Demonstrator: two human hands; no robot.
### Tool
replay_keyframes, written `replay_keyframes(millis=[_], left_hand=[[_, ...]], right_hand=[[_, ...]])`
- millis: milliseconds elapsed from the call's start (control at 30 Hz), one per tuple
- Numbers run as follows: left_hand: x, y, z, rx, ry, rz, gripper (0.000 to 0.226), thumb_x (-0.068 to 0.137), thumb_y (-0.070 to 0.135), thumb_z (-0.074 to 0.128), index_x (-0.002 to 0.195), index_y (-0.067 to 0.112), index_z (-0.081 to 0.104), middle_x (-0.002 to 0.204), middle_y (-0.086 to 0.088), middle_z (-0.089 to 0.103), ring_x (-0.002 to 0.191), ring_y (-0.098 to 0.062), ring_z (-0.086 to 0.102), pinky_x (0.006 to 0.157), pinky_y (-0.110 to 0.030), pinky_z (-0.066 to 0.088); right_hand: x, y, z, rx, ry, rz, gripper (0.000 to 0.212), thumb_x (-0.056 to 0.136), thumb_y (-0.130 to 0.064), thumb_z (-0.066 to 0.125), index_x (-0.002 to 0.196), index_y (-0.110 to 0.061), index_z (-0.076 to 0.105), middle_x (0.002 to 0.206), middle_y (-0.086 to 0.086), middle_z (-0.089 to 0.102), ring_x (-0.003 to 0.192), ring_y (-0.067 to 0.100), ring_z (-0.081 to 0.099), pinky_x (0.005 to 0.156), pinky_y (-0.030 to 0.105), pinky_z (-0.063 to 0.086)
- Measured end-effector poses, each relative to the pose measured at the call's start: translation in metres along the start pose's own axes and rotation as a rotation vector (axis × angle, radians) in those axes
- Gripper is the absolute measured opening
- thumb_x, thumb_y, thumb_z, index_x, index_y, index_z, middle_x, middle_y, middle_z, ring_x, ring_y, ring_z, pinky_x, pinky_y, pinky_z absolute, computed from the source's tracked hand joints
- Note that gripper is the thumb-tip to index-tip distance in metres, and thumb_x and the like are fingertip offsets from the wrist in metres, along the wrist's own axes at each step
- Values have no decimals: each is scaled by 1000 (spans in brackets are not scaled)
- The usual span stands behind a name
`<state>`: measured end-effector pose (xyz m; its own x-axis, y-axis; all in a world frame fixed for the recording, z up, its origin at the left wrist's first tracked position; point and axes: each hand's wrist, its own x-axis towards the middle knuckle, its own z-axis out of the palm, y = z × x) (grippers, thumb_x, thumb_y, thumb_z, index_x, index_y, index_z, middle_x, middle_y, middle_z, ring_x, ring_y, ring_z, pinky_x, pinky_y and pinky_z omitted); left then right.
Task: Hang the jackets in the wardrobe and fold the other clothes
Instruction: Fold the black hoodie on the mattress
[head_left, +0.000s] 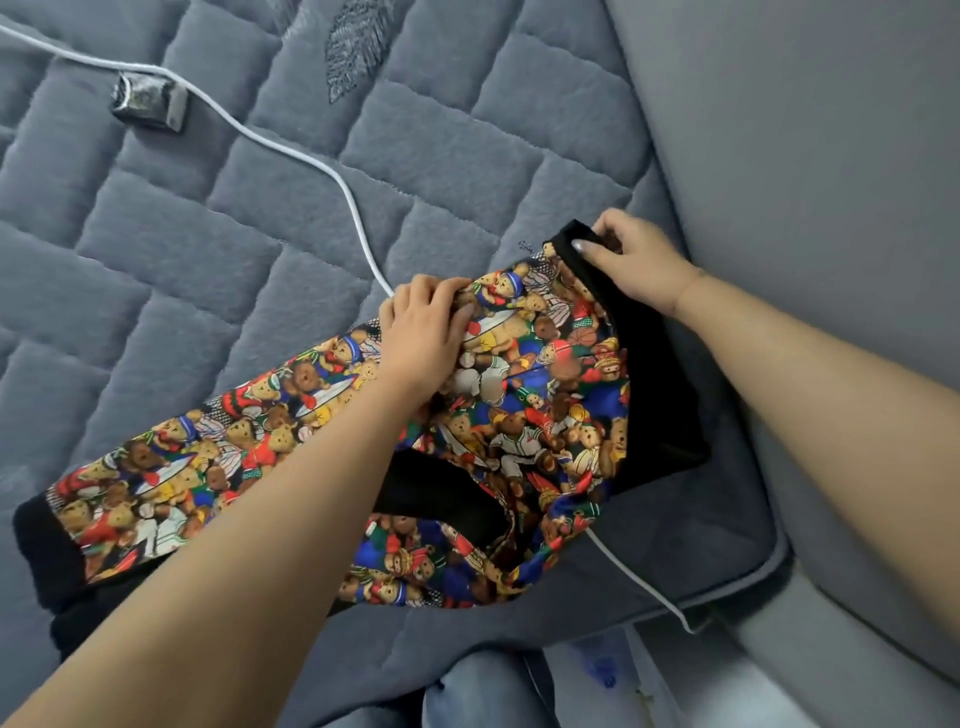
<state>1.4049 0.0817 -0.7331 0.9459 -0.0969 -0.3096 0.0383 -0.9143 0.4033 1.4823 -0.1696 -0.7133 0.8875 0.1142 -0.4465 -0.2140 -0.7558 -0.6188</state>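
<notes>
Grey quilted sofa seat (218, 218), backrest rising right. Teddy-print jacket (519, 415) spread near the front edge; left hand (426, 332) bunches print, right hand (634, 260) pinches its black hem.

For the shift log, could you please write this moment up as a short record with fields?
surface: grey quilted cover
garment: teddy-bear print garment with black trim, spread flat on the cover
left hand: left hand grips the printed fabric at its far edge
right hand: right hand pinches the black band at the far corner
cable: white cable runs across the cover and under the garment
other: small dark object beside the cable, far left
</notes>
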Motion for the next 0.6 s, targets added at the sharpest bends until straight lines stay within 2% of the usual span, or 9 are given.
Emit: replay_keyframes(millis=[67,133,233,300,367,433,500,600], left_hand=[[3,-7,5,22,5,4,39,103,38,40,138,24,48,125,-6,47,120,-28,40,105,-39,21],[5,-6,9,30,15,-12,37,102,37,41,137,26,48,124,-6,46,119,-27,40,105,-39,20],[2,11,8,13,61,-63,36,101,29,44,137,25,48,128,-6,44,122,-27,38,107,-39,18],[-3,30,5,-5,111,19,42,99,23,46,141,24,45,139,-5,41,132,-26,33,113,-42,15],[-4,56,9,-12,85,228,48,101,29,42,147,23,38,154,-1,33,145,-22,23,119,-46,9],[0,80,23,14,-45,345,55,103,43,32,155,25,22,164,2,15,151,-19,6,121,-48,-1],[6,91,42,95,-165,316,61,103,52,23,157,28,5,165,3,-6,151,-20,-13,119,-52,-11],[14,87,64,249,-209,312,62,101,59,12,155,35,-7,162,5,-21,144,-22,-31,113,-57,-22]], right_hand=[[1,7,-6,-36,44,42,24,90,-30,67,81,-16,50,78,4,58,72,17,50,62,29,31],[-3,15,-5,-115,115,94,22,88,-29,69,83,-14,53,84,9,63,78,24,55,68,34,42],[-12,17,6,-86,257,159,8,90,-12,63,96,-6,59,103,15,65,93,32,60,82,36,46],[-22,12,9,11,353,178,19,90,2,53,106,-4,61,115,17,58,101,31,58,89,31,42],[-46,11,8,155,435,199,28,89,4,49,113,-5,60,117,15,56,103,24,56,93,27,41],[-85,15,11,304,485,230,28,91,0,49,115,-11,60,117,7,58,104,17,56,93,25,44],[-132,22,22,397,509,288,27,93,-2,49,112,-18,60,116,3,60,106,15,57,92,25,47],[-194,31,44,476,511,412,25,95,-4,50,105,-22,63,110,-1,63,97,5,59,81,15,47]])
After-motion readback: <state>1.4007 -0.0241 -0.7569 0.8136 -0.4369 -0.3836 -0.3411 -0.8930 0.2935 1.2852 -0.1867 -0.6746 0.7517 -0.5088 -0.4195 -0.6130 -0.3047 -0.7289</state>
